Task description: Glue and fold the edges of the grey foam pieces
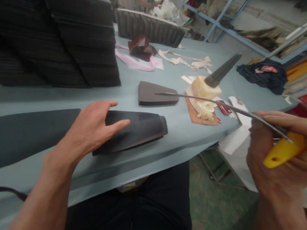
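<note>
My left hand (94, 126) is over a dark tapered piece (140, 128) with layered edges, lying on the covered table. Its thumb and fingers are apart, and nothing shows between them. At the right, my right hand (281, 161) is closed around a yellow plastic handle (285, 151) with a small hole near its end. A long, thin, pointed metal strip (220, 103) runs left from the same hand. Whether strip and handle are one tool, I cannot tell. Beyond the strip's tip lies a smaller tapered dark block (156, 94).
Tall stacks of black sheets (82, 40) stand at the back left. A long dark sheet (28, 133) lies under my left forearm. At the right, a dark cone-shaped piece (223, 70) stands against a yellowish block (204, 88). Pink and white strips (135, 61) lie behind, before blue shelving (216, 21).
</note>
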Tool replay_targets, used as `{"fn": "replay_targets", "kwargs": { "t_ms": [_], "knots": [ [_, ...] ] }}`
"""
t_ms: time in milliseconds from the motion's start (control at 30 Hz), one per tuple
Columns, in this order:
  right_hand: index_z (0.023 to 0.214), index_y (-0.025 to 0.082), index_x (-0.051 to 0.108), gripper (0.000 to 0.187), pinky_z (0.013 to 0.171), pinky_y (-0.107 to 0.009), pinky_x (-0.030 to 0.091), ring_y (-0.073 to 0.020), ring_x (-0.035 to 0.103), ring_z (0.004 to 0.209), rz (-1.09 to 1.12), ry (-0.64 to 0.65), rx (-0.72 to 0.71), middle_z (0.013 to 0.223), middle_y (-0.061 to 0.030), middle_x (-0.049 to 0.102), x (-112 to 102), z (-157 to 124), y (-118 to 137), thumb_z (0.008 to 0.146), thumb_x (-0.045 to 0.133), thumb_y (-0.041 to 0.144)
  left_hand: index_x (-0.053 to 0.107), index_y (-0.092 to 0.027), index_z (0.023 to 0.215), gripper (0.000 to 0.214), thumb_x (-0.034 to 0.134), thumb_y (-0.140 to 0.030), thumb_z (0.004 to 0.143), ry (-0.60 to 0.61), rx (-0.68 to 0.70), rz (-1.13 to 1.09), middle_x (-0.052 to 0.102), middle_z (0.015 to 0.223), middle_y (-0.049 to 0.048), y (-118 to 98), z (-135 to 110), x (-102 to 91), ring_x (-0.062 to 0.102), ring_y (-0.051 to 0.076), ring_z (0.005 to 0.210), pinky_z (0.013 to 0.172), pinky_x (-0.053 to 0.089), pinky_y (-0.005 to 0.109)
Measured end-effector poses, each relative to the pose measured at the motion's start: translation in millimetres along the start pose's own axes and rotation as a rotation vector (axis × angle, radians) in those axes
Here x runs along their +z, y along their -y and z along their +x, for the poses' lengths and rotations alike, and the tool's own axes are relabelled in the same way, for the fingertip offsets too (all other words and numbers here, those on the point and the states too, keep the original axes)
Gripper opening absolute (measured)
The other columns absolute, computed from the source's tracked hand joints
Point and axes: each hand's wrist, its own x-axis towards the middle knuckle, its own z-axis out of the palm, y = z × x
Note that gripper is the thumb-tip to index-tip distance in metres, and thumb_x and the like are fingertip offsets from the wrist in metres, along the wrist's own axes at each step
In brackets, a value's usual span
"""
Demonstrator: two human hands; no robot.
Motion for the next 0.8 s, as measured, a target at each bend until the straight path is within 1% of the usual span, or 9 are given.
{"fn": "replay_targets", "kwargs": {
  "t_ms": [33,100,200,267,367,400,533,667,800],
  "knots": [
    [0.095,0.021,0.084,0.021,0.065,-0.033,0.062,-0.0264,0.085,0.074,0.001,-0.068,-0.058,0.084,-0.0075,0.086,1,-1,-1,0.091,0.078,0.041,0.057,-0.011,0.155,0.085,0.058,-0.068,0.093,0.06,0.062,0.042,0.066,0.154,0.021,-4,7,4.6,0.06,0.045,0.146,0.126,0.045,0.062],
    [0.096,0.019,0.085,0.017,0.062,-0.029,0.059,-0.0246,0.084,0.071,-0.001,-0.129,-0.132,0.082,-0.007,0.086,0,-4,-3,0.09,0.081,0.035,0.049,-0.01,0.163,0.1,0.068,-0.072,0.086,0.156,0.179,0.122,0.059,0.163,0.0225,-8,15,14.9,0.055,0.047,0.151,0.127,0.042,0.063],
    [0.099,0.018,0.086,0.019,0.061,-0.028,0.056,-0.024,0.084,0.071,-0.06,-0.116,-0.114,0.084,-0.0073,0.086,-3,-12,-11,0.091,0.082,0.035,0.044,-0.008,0.166,0.125,0.082,-0.078,0.069,0.237,0.255,0.241,0.05,0.17,0.0271,-7,17,27.3,0.047,0.053,0.156,0.13,0.037,0.067],
    [0.1,0.019,0.086,0.019,0.06,-0.028,0.054,-0.0224,0.082,0.068,-0.099,-0.119,-0.096,0.082,-0.0051,0.086,-5,-19,-17,0.091,0.082,0.035,0.041,-0.008,0.168,0.135,0.086,-0.078,0.062,0.244,0.271,0.3,0.046,0.172,0.0294,-6,16,30.0,0.043,0.056,0.159,0.131,0.034,0.071],
    [0.1,0.022,0.085,0.016,0.06,-0.027,0.052,-0.0186,0.079,0.065,-0.131,-0.107,-0.094,0.082,-0.0018,0.084,-7,-29,-25,0.09,0.083,0.034,0.036,-0.012,0.17,0.123,0.082,-0.071,0.072,0.231,0.31,0.348,0.047,0.173,0.0256,-7,16,26.6,0.043,0.053,0.159,0.131,0.032,0.075],
    [0.099,0.022,0.085,0.016,0.059,-0.026,0.051,-0.0176,0.078,0.065,-0.135,-0.098,-0.087,0.083,-0.0017,0.084,-7,-31,-26,0.091,0.083,0.035,0.036,-0.013,0.17,0.121,0.082,-0.068,0.073,0.237,0.315,0.354,0.049,0.172,0.0247,-9,16,24.9,0.045,0.053,0.158,0.13,0.032,0.075],
    [0.099,0.02,0.083,0.018,0.06,-0.024,0.051,-0.0163,0.078,0.066,-0.122,-0.074,-0.052,0.084,-0.0028,0.084,-8,-37,-28,0.092,0.084,0.037,0.041,-0.01,0.168,0.126,0.09,-0.062,0.064,0.262,0.293,0.379,0.051,0.168,0.0283,-10,19,24.8,0.047,0.055,0.156,0.131,0.031,0.074],
    [0.098,0.021,0.083,0.017,0.062,-0.025,0.053,-0.0172,0.08,0.067,-0.124,-0.038,-0.045,0.085,-0.0025,0.085,-8,-43,-32,0.093,0.084,0.037,0.04,-0.01,0.168,0.124,0.089,-0.061,0.066,0.148,0.376,0.408,0.053,0.166,0.0278,5,17,36.1,0.049,0.052,0.153,0.129,0.033,0.071],
    [0.096,0.021,0.083,0.018,0.059,-0.025,0.05,-0.0163,0.077,0.062,-0.176,-0.015,-0.028,0.082,-0.0029,0.084,-8,-49,-34,0.094,0.083,0.039,0.041,-0.014,0.168,0.122,0.087,-0.065,0.067,0.07,0.453,0.421,0.054,0.165,0.0244,19,13,45.1,0.052,0.05,0.15,0.127,0.035,0.068]
  ]
}}
